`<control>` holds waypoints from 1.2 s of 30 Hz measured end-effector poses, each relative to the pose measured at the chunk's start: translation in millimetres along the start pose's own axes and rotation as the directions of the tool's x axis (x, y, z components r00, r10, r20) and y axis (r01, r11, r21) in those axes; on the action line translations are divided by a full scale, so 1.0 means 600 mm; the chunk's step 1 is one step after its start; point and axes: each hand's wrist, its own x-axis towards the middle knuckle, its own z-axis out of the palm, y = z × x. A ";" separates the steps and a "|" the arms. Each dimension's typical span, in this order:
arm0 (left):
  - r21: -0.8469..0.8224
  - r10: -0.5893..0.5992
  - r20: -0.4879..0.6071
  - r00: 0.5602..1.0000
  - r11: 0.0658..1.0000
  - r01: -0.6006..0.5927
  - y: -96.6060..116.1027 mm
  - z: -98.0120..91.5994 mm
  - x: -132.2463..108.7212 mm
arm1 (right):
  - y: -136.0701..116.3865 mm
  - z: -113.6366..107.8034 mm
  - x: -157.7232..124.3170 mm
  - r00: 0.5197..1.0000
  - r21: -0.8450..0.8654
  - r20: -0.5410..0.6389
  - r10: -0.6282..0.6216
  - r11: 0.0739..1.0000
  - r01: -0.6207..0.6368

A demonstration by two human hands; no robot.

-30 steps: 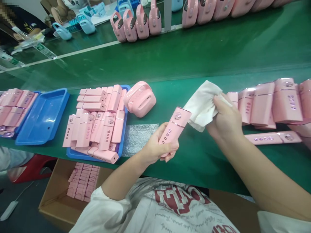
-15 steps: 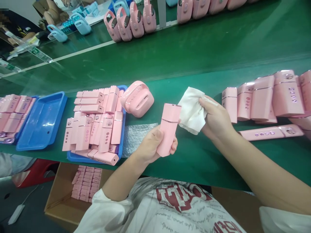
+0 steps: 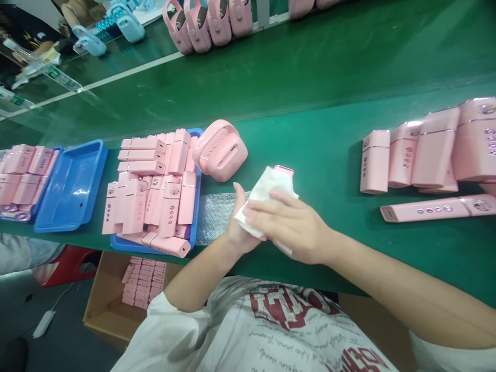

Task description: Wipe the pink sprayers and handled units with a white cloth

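My left hand (image 3: 238, 227) holds a pink rectangular device (image 3: 284, 169) from below, thumb raised at its side. Most of the device is hidden under a white cloth (image 3: 267, 188); only its top end shows. Flat over the cloth lies my right hand (image 3: 289, 222), pressing it against the device with the fingers together. Just beyond my left hand sits a rounded pink device with a handle (image 3: 222, 152). A strip of bubble wrap (image 3: 215, 217) lies partly under my left hand.
Left of my hands, a blue tray (image 3: 198, 201) is piled with pink devices (image 3: 135, 204). Farther left is another blue tray (image 3: 70, 186). More pink devices (image 3: 432, 147) stand at right, one lying flat (image 3: 437, 207). Below is a cardboard box (image 3: 101, 294). Pink handled devices (image 3: 219, 23) line the back ledge.
My right hand has moved left with the cloth and laid it over the pink device in my left hand. The view has shifted slightly.
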 end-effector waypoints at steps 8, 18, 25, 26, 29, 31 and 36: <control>0.113 0.011 0.071 0.997 0.993 -0.019 0.005 0.004 -0.005 | 0.020 -0.003 -0.005 0.984 0.162 -0.020 0.178 0.972 -0.173; 0.072 0.010 0.119 0.993 0.997 -0.019 0.022 0.016 -0.016 | 0.072 -0.018 0.008 0.262 0.849 -0.111 0.959 0.229 -0.477; 0.109 -0.130 0.149 0.980 0.987 0.115 0.015 0.011 -0.008 | 0.029 -0.011 0.014 0.489 0.828 0.111 0.865 0.192 -0.527; 0.108 -0.149 0.162 0.975 0.985 0.133 0.013 0.008 -0.006 | 0.026 -0.011 0.013 0.514 0.817 0.127 0.848 0.204 -0.539; 0.071 -0.167 0.166 0.972 0.985 0.158 0.009 0.002 -0.001 | 0.021 -0.011 0.008 0.618 0.770 0.148 0.773 0.302 -0.562; 0.051 -0.176 0.142 0.974 0.984 0.171 0.006 0.000 0.003 | 0.019 -0.010 0.006 0.665 0.725 0.115 0.738 0.395 -0.564; 0.081 -0.208 0.042 0.977 0.976 0.205 -0.003 0.004 0.013 | 0.018 -0.003 0.009 0.626 0.754 0.075 0.776 0.367 -0.545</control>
